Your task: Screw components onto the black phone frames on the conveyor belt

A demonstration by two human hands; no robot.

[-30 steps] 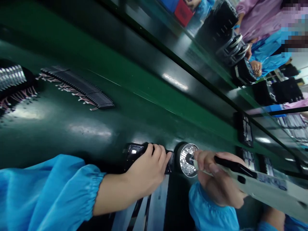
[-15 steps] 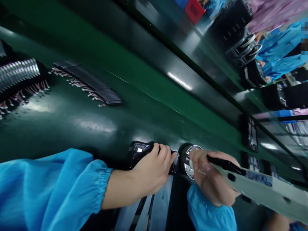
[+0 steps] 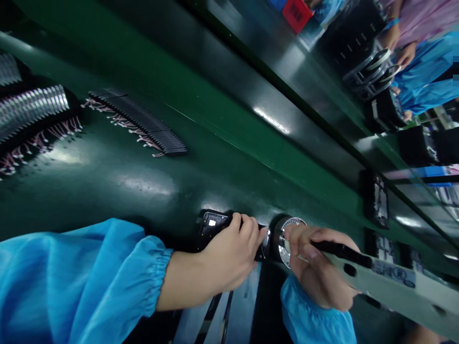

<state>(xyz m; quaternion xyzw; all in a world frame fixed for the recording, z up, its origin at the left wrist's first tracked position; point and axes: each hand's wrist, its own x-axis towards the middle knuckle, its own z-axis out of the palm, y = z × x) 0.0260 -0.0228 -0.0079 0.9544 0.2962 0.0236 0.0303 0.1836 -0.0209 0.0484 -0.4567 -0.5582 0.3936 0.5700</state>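
My left hand (image 3: 229,255) is closed over a small black device (image 3: 211,224) that lies on the green bench near its front edge. My right hand (image 3: 319,272) grips a grey electric screwdriver (image 3: 390,286) with a black lever. The tool's tip points left, toward a round metal dish (image 3: 289,239) full of small shiny parts. The dish sits just right of the black device, partly hidden behind my right fingers. Both my arms wear blue sleeves.
A row of black parts with pink wires (image 3: 139,124) lies at the back left, beside silver finned parts (image 3: 32,107). Black devices (image 3: 376,200) rest further along the bench on the right. Other people in blue and pink coats (image 3: 423,57) work across the line.
The view has shifted a little, so everything sits slightly more to the right. My right hand with the screwdriver has moved in over the round dish and covers more of it.
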